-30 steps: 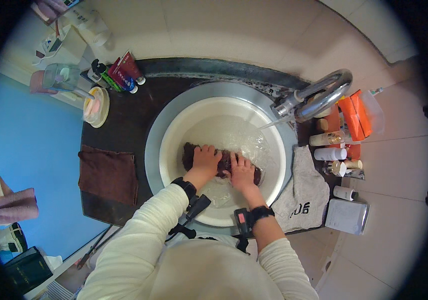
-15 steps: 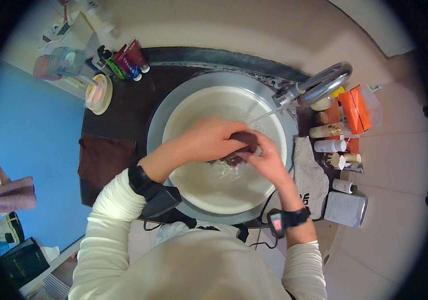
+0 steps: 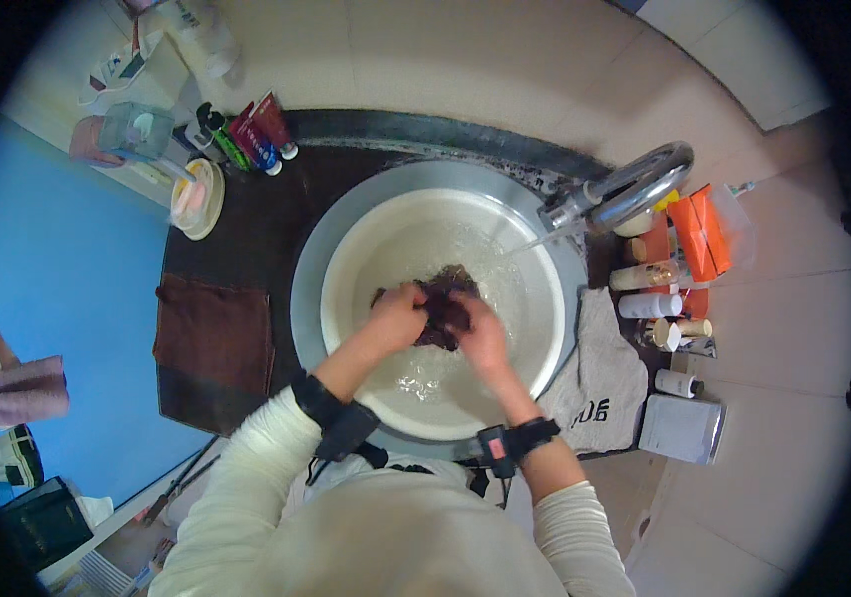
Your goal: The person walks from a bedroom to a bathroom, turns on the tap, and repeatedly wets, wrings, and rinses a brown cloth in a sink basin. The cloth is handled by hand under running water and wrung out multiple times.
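Observation:
A dark maroon cloth (image 3: pixel 442 303) lies bunched in the water of a round white basin (image 3: pixel 341 383). My left hand (image 3: pixel 398 316) grips its left side, with the fingers curled into the fabric. On the other side my right hand (image 3: pixel 480 333) holds the cloth, its fingers bent and partly hidden in the folds. Water runs from the chrome faucet (image 3: pixel 634 189) at the upper right into the basin. The basin sits inside a grey-blue sink (image 3: pixel 308 298).
A brown folded cloth (image 3: pixel 214 333) lies on the dark counter at left. To the right is a grey cloth (image 3: pixel 599 383), with several bottles (image 3: pixel 649 305) and an orange packet (image 3: pixel 699 234) beyond. Tubes (image 3: pixel 266 129) and a soap dish (image 3: pixel 196 199) stand at the back left.
Both hands have come down and apart, from squeezing the cloth in a tight bundle to holding it loosened and spread in the water. The view has shifted slightly.

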